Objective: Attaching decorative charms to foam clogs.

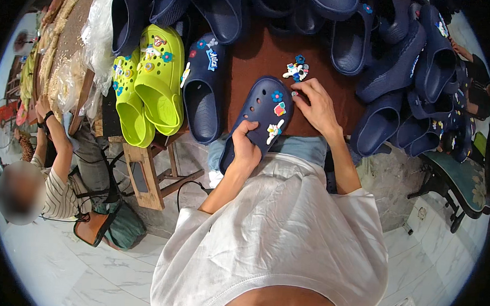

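Observation:
My left hand [245, 148] grips a navy clog [256, 111] by its side, thumb on top, tilted over the table's front edge. On its holed upper sit a blue flower charm, a pink-and-green charm and a white figure charm [274, 131]. My right hand [319, 106] is beside the clog's toe, thumb and forefinger pinched on a small light-coloured shoe charm [294, 94]. Just beyond those fingers lies a little pile of charms [297, 71], white, blue and multicoloured. Left of the held clog stands another navy clog [205, 96] with charms on it.
A pair of lime-green clogs [159, 83] with charms stands on the left of the brown table [249, 60]. Many navy clogs [391, 66] are heaped at the back and right. At far left, another person [58, 172] works at a neighbouring table; a chair [454, 181] stands right.

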A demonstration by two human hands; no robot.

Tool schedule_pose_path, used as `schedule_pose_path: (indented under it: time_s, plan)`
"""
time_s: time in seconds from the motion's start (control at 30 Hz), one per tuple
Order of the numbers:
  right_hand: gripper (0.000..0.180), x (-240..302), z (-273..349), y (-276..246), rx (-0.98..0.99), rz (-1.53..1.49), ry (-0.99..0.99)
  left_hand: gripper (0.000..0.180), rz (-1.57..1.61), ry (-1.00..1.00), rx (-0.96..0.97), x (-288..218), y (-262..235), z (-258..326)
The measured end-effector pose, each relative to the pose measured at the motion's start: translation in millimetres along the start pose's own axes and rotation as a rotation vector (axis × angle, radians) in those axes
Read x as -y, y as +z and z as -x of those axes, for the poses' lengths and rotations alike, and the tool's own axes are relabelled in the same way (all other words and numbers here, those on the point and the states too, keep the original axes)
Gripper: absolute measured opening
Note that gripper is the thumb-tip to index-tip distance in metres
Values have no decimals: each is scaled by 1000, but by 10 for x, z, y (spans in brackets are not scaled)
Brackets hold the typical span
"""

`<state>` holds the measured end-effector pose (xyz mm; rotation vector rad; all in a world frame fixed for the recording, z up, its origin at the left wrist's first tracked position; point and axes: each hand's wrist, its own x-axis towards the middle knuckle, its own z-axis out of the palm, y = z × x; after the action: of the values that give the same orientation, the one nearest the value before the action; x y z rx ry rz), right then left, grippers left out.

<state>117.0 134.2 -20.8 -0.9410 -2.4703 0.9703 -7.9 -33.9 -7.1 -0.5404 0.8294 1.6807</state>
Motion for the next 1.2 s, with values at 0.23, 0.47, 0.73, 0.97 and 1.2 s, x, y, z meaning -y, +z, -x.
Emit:
schedule_pose_path:
  time_s: [0.23, 0.47, 0.73, 0.97, 1.2]
  plan:
    - [25, -92, 47, -6, 22, 95, -62, 43, 13, 17, -1, 28, -37, -63]
    - [18, -142, 98, -88, 8, -192, 174, 40, 44, -6, 1, 20, -44, -92]
    - [15, -186, 126, 50, -50, -25, 79, 31, 58, -91, 46, 8, 12, -73]
    - [13, -127, 32, -88, -90, -507, 238, 21, 2, -62, 16, 76, 7, -72]
    - [13, 279, -93, -319, 192, -584, 126, 26, -135, -39, 102, 165, 145, 23]
